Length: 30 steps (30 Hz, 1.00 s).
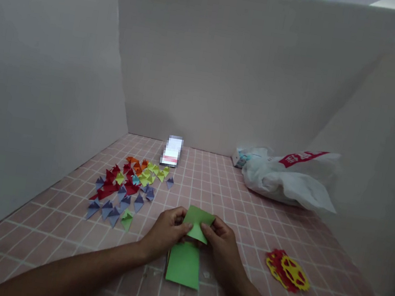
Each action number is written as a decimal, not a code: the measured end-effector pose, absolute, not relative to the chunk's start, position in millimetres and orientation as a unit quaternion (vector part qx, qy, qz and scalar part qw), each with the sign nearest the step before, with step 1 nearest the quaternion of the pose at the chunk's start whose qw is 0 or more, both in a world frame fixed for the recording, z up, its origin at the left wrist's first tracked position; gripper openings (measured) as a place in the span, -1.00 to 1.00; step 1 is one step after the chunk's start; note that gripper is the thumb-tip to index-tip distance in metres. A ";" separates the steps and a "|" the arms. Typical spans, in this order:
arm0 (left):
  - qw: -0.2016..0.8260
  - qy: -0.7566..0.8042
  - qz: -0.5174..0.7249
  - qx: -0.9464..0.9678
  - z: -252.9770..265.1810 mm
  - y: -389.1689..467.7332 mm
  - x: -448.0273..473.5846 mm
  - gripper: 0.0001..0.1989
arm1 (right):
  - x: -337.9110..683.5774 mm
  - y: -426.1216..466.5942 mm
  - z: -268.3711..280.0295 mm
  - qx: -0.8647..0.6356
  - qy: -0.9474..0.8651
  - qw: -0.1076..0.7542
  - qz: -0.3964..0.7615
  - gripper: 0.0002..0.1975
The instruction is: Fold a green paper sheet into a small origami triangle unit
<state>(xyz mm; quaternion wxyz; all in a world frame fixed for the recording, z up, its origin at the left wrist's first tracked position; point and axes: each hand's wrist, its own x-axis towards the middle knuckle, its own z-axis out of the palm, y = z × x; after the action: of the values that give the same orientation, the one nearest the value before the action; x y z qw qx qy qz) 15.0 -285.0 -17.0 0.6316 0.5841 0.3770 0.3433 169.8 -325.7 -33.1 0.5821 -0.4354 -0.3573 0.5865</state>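
Observation:
A square sheet of green paper [200,217] is held up between both hands, above the table. My left hand [169,228] pinches its left side, thumb on top. On the opposite side my right hand [221,240] grips the sheet the same way, thumb over the surface. Below the hands lies a stack of green paper [184,266] on the tiled surface; its upper end is partly hidden by the held sheet. To the left are several small folded paper pieces in purple, red, orange and yellow, with one light green folded piece [127,219] nearest my left arm.
A phone [172,151] with a lit screen stands near the back wall. At the back right are a white plastic bag [285,178] and a small box [239,158]. Red and yellow cut-out shapes [288,271] lie to the right. White panels enclose the pink tiled surface.

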 end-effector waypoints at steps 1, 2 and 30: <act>0.636 0.378 0.344 0.578 -17.6 -284.8 15.1 -0.78 | 169.6 -325.6 -33.1 -0.431 -0.354 0.584 0.590 -0.73; 0.640 0.379 0.346 0.572 -17.9 -284.6 15.3 -0.77 | 169.4 -325.6 -33.0 -0.426 -0.351 0.586 0.593 -0.72; 0.717 0.349 0.377 0.472 -14.4 -282.9 12.4 -0.76 | 171.6 -331.4 -24.4 -0.411 -0.318 0.604 0.604 -0.82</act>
<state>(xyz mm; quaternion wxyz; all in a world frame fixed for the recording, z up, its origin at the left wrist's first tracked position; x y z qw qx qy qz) 12.4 -282.9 -14.4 0.7168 0.4716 0.3493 0.3765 171.6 -331.4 -24.4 0.6037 -0.4114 -0.3182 0.6043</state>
